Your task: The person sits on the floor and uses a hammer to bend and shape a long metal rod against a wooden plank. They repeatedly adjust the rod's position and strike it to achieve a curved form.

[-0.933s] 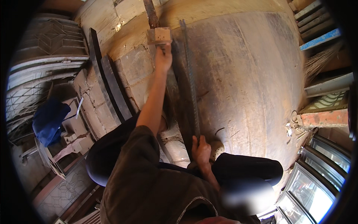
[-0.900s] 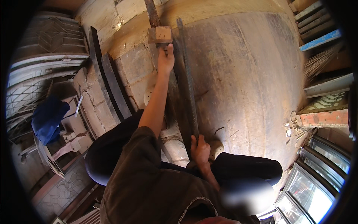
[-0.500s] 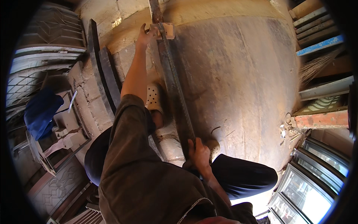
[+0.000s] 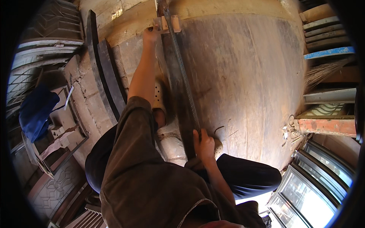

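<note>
Though patchy, floor near windows.

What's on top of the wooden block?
The ribbed bar crosses over the wooden block; whether they touch is unclear. The strip of block beneath the bar is hidden.

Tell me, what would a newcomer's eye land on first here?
Probably the long ribbed metal bar slanting up the middle, from the right-hand grip across a wooden block near the top, with the left-hand grip at the block's left. Next, perhaps, the blue cloth at far left and glass-paned frames at lower right.
</note>
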`<control>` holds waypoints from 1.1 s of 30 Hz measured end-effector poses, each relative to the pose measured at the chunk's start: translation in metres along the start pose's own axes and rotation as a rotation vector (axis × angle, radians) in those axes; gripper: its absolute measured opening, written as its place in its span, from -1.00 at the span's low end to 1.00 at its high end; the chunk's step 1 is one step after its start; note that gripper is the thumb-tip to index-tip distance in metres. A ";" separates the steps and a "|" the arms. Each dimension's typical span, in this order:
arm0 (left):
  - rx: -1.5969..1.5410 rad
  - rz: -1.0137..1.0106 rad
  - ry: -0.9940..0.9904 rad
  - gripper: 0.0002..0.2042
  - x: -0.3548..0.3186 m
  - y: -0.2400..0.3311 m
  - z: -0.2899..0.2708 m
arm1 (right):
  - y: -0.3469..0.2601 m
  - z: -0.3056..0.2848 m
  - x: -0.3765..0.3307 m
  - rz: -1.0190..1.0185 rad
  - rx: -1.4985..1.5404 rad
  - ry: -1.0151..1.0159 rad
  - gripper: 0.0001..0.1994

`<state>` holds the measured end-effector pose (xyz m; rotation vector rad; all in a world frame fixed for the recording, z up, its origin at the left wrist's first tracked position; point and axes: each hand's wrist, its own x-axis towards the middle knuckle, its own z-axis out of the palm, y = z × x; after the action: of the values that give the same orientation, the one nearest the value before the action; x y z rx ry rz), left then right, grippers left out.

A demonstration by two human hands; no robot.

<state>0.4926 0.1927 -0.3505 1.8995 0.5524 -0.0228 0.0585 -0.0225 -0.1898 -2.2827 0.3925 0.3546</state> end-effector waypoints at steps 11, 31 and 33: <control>0.134 -0.032 -0.008 -0.36 0.052 -0.050 0.011 | 0.052 0.073 0.042 0.143 -0.133 -0.027 -0.61; 0.627 0.505 0.047 -0.69 0.040 0.081 0.030 | 0.072 0.028 0.008 0.367 -0.136 0.155 -0.59; 0.611 0.544 0.065 -0.73 0.041 0.063 0.025 | 0.081 0.028 0.016 0.368 -0.158 0.169 -0.59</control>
<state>0.5598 0.1671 -0.3163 2.6016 0.0436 0.2507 0.0385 -0.0566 -0.2672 -2.3987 0.9058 0.3873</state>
